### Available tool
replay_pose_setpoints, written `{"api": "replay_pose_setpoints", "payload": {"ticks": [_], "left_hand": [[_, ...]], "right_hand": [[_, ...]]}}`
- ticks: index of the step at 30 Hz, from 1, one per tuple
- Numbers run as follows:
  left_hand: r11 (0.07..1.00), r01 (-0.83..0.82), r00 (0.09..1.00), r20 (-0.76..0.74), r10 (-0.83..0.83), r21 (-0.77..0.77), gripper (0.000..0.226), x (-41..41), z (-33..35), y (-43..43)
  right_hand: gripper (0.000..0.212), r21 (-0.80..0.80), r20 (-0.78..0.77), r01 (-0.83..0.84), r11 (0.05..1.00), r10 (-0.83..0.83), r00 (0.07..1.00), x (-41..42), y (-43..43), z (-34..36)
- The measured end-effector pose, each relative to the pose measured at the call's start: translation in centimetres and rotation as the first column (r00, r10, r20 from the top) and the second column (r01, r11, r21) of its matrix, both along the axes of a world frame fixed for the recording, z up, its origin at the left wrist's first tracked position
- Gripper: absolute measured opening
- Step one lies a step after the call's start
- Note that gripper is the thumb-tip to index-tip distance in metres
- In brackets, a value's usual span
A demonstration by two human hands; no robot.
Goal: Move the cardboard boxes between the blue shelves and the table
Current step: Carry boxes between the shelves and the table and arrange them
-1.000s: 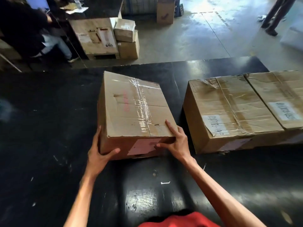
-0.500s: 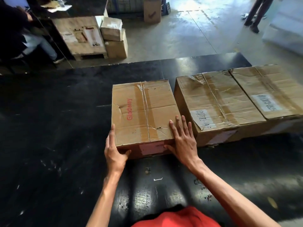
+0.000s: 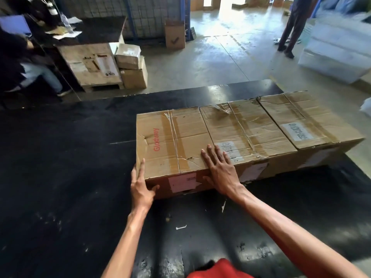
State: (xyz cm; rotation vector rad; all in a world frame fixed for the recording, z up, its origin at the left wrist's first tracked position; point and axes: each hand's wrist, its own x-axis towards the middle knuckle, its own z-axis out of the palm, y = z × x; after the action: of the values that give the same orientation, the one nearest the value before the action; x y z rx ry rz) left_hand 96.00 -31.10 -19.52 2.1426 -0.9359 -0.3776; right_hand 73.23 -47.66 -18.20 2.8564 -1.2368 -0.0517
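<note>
Three taped cardboard boxes stand in a row on the black table (image 3: 60,167), touching side to side. The left box (image 3: 170,137) has red lettering on top and a pale label on its front. My left hand (image 3: 141,185) cups its near left corner, fingers up the left side, thumb on the front face. My right hand (image 3: 220,167) lies flat on the near right top edge, fingers spread across the seam onto the middle box (image 3: 251,127), thumb over the front. The right box (image 3: 309,117) reaches the table's right edge.
Beyond the table's far edge, floor boxes (image 3: 94,65) are stacked beside a desk with a seated person (image 3: 24,63). A blue mesh shelf frame (image 3: 128,17) and a check-marked box (image 3: 175,37) stand at the back. A standing person (image 3: 291,29) and white wrapped goods (image 3: 337,53) are at right.
The left box came down from a tilt, slid right and now touches the middle box. My right hand went from gripping the corner to lying flat on top.
</note>
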Motion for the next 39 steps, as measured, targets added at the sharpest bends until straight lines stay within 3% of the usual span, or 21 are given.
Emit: {"api": "replay_pose_setpoints", "payload": {"ticks": [3,7,13,18,22,25,28,33,39], "left_hand": [[0.999,0.011,1.000,0.006,-0.011,0.040,0.113,-0.2,0.7,0.3],[0.996,-0.029,0.988,0.151,0.016,0.088,0.110,-1.1,0.8,0.6],[0.999,-0.008,0.979,0.205,0.001,0.035,0.098,-5.2,1.5,2.1],[0.991,-0.126,0.978,0.176,0.115,0.047,0.091,-6.8,2.5,6.1],[0.948,-0.311,0.939,0.180,0.295,0.069,0.087,-8.3,3.7,11.6],[0.877,-0.475,0.866,0.209,0.454,0.065,0.086,-10.7,5.3,16.0],[0.740,-0.670,0.729,0.244,0.639,0.062,0.082,-15.4,6.6,21.4],[0.412,-0.910,0.401,0.314,0.860,0.034,0.085,-28.3,8.8,30.6],[-0.003,-1.000,-0.013,0.386,0.922,-0.027,0.079,-44.6,11.7,39.4]], "right_hand": [[0.100,0.034,-0.041,-0.036,0.999,0.037,0.998,-0.5,0.0,0.9],[0.096,0.090,-0.030,-0.028,0.996,0.030,0.999,-1.0,0.5,1.8],[0.089,0.066,0.166,-0.068,0.995,0.057,0.984,-1.6,2.9,1.6],[0.082,0.105,0.295,-0.240,0.965,0.200,0.934,1.1,5.4,3.5],[0.080,0.201,0.340,-0.450,0.870,0.369,0.865,4.0,9.2,4.8],[0.079,0.238,0.375,-0.611,0.755,0.509,0.775,5.8,12.5,5.5],[0.077,0.243,0.411,-0.769,0.591,0.655,0.634,5.9,16.9,5.7],[0.078,0.222,0.459,-0.946,0.239,0.830,0.317,3.1,26.1,6.6],[0.075,0.178,0.539,-0.959,-0.220,0.837,-0.091,-4.6,39.2,9.8]]}}
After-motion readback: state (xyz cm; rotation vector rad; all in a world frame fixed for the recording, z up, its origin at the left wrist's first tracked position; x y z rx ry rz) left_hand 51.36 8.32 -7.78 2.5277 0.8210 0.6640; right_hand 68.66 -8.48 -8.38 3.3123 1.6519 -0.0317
